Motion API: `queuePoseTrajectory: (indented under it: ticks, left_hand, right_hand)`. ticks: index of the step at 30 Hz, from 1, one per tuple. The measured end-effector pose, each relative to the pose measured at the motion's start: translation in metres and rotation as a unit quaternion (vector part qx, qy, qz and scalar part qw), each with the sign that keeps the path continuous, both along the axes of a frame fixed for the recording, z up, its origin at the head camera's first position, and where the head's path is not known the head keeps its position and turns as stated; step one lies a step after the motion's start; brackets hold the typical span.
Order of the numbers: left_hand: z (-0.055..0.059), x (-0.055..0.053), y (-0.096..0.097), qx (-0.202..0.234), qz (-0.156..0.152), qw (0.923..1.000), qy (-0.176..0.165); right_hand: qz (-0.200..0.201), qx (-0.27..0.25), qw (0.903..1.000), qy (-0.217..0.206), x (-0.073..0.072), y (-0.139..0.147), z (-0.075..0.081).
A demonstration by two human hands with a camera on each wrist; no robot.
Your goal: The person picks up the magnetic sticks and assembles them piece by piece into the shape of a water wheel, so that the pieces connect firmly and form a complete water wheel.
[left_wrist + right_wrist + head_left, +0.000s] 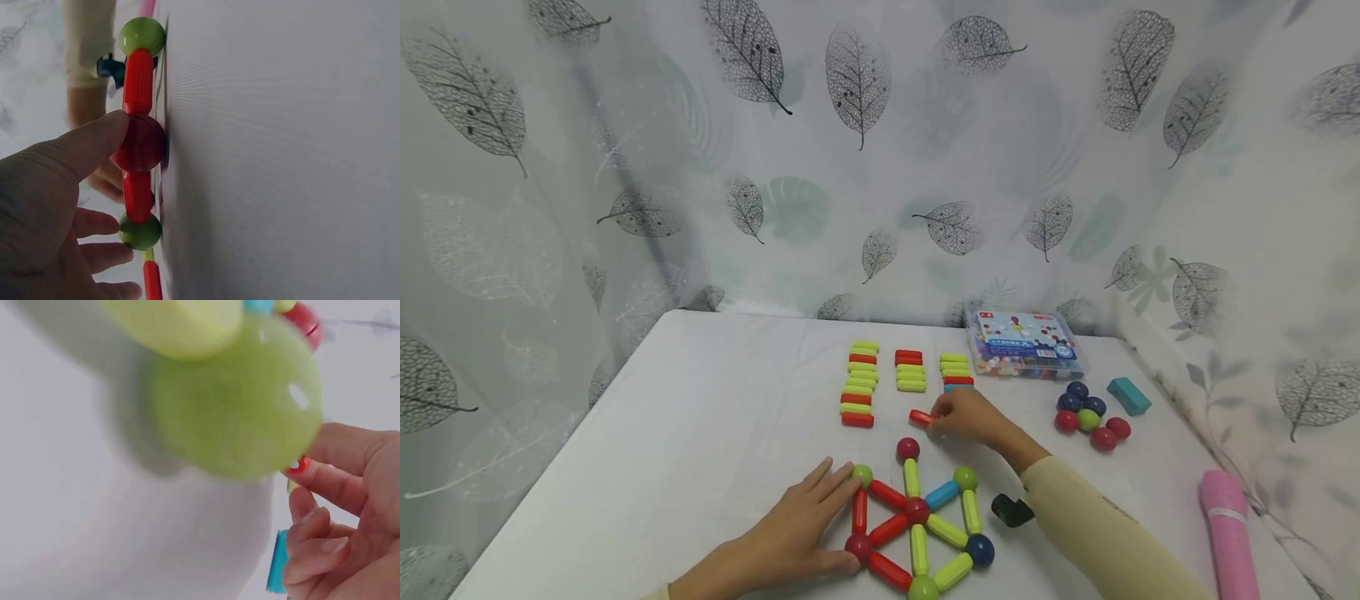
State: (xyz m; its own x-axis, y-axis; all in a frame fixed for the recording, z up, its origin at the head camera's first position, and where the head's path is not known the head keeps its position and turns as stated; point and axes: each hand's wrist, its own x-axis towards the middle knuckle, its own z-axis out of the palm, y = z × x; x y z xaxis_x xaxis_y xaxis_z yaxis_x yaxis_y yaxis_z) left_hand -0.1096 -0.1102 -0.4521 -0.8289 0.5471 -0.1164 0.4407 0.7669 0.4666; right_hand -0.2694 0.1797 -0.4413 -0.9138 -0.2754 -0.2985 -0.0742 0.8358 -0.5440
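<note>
On the white table lies a wheel-like frame of coloured rods and balls, with a red ball (917, 510) at its centre. My left hand (786, 529) rests at its left side, fingers extended. In the left wrist view the thumb touches a red corner ball (139, 144), and the fingertips lie at a green ball (140, 233). Beyond the frame, my right hand (970, 418) pinches a red rod (919, 417) between thumb and fingers. A green ball (237, 400) hides part of that rod in the right wrist view. A red ball (907, 450) tops the rod pointing away.
Behind the frame, yellow and red rods lie in columns, left (859, 387), middle (910, 372) and right (954, 367). A clear plastic box (1030, 343) stands at the back. Loose balls (1088, 419), a teal block (1128, 396), a dark object (1011, 511) and a pink cylinder (1228, 533) are rightward.
</note>
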Motion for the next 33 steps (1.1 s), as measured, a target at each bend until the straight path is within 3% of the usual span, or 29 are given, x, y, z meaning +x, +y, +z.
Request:
queuePoseTrajectory:
  ticks: [4, 6, 12, 20, 33]
  left_hand:
    - [0.001, -0.001, -0.001, -0.001, -0.004, 1.0, 0.006]
    - [0.001, -0.002, -0.001, -0.003, -0.006, 0.9999, 0.011]
    - [0.003, -0.005, 0.002, 0.004, -0.007, 1.0, 0.005]
    - [0.008, -0.008, 0.007, -0.004, -0.013, 0.9999, -0.005]
    - [0.006, -0.007, 0.007, -0.007, -0.018, 0.9998, -0.004]
  right_hand:
    - [0.004, -0.022, 0.9994, -0.028, 0.024, 0.013, 0.008]
    - [0.024, -0.028, 0.9991, -0.022, 0.033, 0.016, 0.01]
    - [0.082, -0.038, 0.9959, 0.0, 0.047, 0.013, 0.011]
    - [0.03, -0.047, 0.9984, -0.011, 0.063, 0.025, 0.008]
    - [0.033, -0.063, 0.9971, -0.029, 0.077, 0.028, 0.001]
